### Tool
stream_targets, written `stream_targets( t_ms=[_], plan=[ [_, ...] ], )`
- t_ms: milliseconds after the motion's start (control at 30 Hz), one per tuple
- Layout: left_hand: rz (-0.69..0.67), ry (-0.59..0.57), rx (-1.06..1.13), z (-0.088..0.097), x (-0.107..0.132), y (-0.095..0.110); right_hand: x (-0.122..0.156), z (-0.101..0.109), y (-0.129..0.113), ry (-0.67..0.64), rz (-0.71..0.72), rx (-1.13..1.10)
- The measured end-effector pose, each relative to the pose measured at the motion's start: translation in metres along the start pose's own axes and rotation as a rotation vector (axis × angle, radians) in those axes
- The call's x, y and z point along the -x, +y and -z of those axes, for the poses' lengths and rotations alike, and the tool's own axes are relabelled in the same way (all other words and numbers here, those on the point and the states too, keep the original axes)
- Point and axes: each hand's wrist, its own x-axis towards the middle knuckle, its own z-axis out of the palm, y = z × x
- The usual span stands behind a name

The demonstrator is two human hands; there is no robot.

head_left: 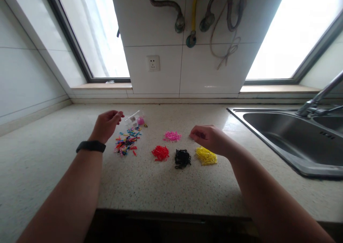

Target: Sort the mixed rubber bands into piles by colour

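From where I stand, the tabletop is a pale, stone-like slab with dark speckles, and five heaps of small, thin bands lie on it. Farthest left is the mixed heap, loose and ragged, many colours tangled together; a clear plastic container lies just behind it, glossy and see-through, with a rounded pink piece showing at its right end. The other four are tighter, one colour each: the pink heap set farther back, then the red heap, the black heap and the yellow heap in a rough row nearer the front. The black strands look like little knotted loops. The left hand, a smooth dark band round its wrist, hovers beside the container with thumb and fingers drawn together — whether they pinch anything I cannot tell. The right hand is curled, fingers bent down, just behind the yellow heap; its grip is hidden from me too. A broad speckled strip runs between the heaps and the straight front edge, another reaches back to the tiled wall, and rightward there is room up to the brushed-metal sink.
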Motion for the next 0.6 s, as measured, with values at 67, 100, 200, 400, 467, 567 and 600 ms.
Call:
stream_targets(
  t_ms=[67, 100, 200, 400, 467, 567, 600],
  plan=[
    [0.010, 0.013, 0.036, 0.002, -0.001, -0.009, 0.000, -0.002, 0.001, 0.012, -0.006, -0.046],
    [0.011, 0.009, 0.051, 0.002, -0.001, -0.012, 0.000, -0.003, 0.002, 0.021, -0.014, -0.075],
    [0.024, -0.014, 0.073, -0.001, -0.001, -0.018, -0.003, -0.006, 0.003, 0.056, -0.040, -0.173],
    [0.077, 0.004, 0.159, -0.011, -0.005, -0.031, -0.034, -0.004, -0.020, -0.035, 0.002, -0.188],
    [0.087, -0.001, 0.179, -0.013, -0.007, -0.034, -0.054, -0.007, -0.032, -0.101, 0.055, -0.137],
    [0.077, -0.021, 0.162, -0.016, -0.009, -0.037, -0.090, -0.022, -0.051, -0.197, 0.118, 0.004],
    [0.074, -0.023, 0.151, -0.017, -0.009, -0.037, -0.102, -0.031, -0.057, -0.212, 0.127, 0.064]
  ],
)
